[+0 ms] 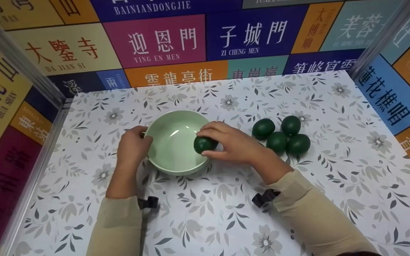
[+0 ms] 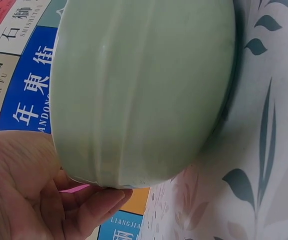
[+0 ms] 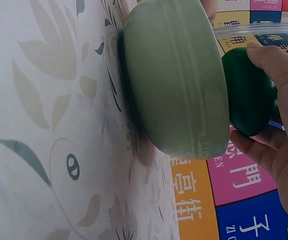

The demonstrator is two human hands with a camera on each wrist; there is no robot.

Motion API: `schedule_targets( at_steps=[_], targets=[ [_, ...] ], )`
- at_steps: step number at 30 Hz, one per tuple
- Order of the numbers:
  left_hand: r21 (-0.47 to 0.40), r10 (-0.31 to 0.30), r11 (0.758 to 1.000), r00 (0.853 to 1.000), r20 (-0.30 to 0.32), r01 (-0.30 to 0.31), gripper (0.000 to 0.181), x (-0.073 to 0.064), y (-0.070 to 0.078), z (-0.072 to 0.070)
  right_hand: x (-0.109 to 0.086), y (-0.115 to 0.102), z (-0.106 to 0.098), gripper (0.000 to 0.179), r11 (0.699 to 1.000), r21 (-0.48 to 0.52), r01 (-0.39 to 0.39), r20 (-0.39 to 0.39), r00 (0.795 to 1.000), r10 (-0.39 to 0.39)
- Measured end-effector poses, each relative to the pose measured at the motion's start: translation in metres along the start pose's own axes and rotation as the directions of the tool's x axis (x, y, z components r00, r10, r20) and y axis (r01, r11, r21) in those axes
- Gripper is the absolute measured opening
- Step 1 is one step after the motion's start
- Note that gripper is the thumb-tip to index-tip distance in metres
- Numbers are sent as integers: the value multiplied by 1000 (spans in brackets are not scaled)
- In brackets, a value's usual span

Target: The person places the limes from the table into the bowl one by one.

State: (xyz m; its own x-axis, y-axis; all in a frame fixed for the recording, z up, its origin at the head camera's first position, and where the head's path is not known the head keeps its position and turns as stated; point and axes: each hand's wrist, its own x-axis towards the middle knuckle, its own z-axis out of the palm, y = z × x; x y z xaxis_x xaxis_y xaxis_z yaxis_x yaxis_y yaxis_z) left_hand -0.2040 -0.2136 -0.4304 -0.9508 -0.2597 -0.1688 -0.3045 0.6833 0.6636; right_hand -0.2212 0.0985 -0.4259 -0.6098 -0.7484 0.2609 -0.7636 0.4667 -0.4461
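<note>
A light green bowl (image 1: 169, 156) stands upright on the table, its inside bare where it shows. My left hand (image 1: 132, 149) grips the bowl's left rim; the left wrist view shows its fingers (image 2: 101, 205) against the rim. My right hand (image 1: 235, 144) holds a glossy, dark green egg-shaped object (image 1: 203, 144) between thumb and fingers over the bowl's right rim. In the right wrist view this dark green object (image 3: 249, 92) sits just above rim level, partly covered by the hand. Several matching dark green objects (image 1: 277, 142) lie clustered right of the right hand.
The table's floral cloth (image 1: 205, 220) is white with grey flowers and leaves. Panels with coloured blocks and lettering (image 1: 155, 41) rise behind the table and at both sides. A metal post (image 1: 23, 46) stands at the left back corner.
</note>
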Motion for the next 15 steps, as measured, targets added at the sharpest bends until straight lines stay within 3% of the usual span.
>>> schedule_targets(
  at_steps=[10, 15],
  targets=[
    [5, -17, 1000, 1000, 1, 17, 45, 2, 0, 1, 9, -4, 8, 51, 996, -43, 77, 35, 997, -75],
    [11, -11, 1000, 1000, -4, 11, 45, 2, 0, 1, 13, -5, 14, 51, 994, -69, 80, 96, 993, -73]
  ],
)
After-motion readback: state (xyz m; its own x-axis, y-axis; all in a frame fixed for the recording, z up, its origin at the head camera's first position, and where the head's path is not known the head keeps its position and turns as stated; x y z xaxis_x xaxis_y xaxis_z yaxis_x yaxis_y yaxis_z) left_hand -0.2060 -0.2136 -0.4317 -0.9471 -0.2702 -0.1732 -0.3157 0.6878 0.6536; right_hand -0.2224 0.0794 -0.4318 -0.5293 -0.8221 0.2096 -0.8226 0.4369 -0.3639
